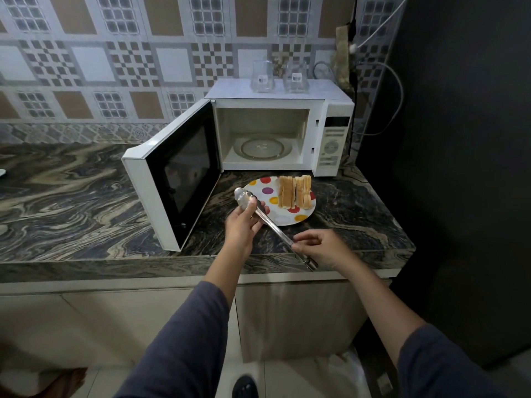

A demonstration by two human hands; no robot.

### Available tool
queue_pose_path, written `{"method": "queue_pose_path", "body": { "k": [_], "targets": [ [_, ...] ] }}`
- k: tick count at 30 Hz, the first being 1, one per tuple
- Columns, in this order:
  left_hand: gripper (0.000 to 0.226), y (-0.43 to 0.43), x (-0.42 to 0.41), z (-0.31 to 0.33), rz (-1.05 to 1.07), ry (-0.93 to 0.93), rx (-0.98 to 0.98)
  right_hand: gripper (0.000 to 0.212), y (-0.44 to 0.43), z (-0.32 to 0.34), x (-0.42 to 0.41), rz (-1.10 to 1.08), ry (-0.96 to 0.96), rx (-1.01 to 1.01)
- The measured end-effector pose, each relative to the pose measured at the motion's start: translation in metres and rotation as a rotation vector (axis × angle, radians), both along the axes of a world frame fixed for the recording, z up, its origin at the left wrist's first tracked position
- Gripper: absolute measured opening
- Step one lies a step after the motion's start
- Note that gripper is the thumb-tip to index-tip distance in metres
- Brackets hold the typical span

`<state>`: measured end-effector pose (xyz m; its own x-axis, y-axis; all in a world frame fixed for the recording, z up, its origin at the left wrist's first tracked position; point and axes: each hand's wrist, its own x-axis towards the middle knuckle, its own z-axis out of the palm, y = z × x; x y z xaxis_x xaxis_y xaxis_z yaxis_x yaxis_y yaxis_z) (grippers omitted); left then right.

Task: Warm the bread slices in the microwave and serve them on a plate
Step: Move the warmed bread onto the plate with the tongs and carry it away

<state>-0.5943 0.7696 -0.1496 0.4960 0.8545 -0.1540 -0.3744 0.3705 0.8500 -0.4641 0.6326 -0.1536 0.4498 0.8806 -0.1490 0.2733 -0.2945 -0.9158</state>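
Grip: left hand [242, 225] curls round the metal tongs [270, 222] near their tips; right hand [321, 248] pinches the same tongs near the hinge end.
Plate: spotted plate [258, 186] on the counter [71, 196], just in front of the microwave [333, 139]; bread slices [294, 192] stand on edge in a row on its right half.
Microwave: door [161, 179] swung wide; glass turntable [263, 146] lies inside.
Microwave top: two clear glasses [263, 76] stand side by side.
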Motion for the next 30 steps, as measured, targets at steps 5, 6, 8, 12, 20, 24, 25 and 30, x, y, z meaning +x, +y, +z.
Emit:
{"method": "queue_pose_path", "body": {
  "k": [5,6,8,12,20,24,25,30],
  "targets": [
    [0.022,0.008,-0.007,0.000,0.067,-0.063,-0.055,0.034,-0.008,-0.001,0.004,0.053,0.192,0.065],
    [0.025,0.009,-0.007,0.000,0.079,-0.066,-0.064,0.034,-0.008,-0.002,0.006,0.063,0.207,0.080],
    [0.026,0.011,-0.006,-0.001,0.090,-0.067,-0.079,0.035,-0.009,-0.001,0.007,0.063,0.217,0.106],
    [0.013,0.008,-0.003,0.001,0.072,-0.081,-0.071,0.033,-0.009,0.000,0.010,0.003,0.187,0.134],
    [0.034,0.001,0.010,-0.005,-0.075,0.020,0.025,0.029,0.010,-0.003,0.003,0.056,-0.005,0.071],
    [0.034,0.004,0.017,-0.011,-0.160,0.081,0.048,0.023,0.028,-0.007,-0.001,0.075,-0.007,0.063],
    [0.033,0.007,0.018,-0.013,-0.175,0.094,0.053,0.021,0.034,-0.008,-0.001,0.077,-0.009,0.064],
    [0.026,0.041,0.029,-0.009,-0.225,0.177,0.085,0.012,0.072,-0.010,0.001,0.053,-0.048,0.040]
  ]
}}
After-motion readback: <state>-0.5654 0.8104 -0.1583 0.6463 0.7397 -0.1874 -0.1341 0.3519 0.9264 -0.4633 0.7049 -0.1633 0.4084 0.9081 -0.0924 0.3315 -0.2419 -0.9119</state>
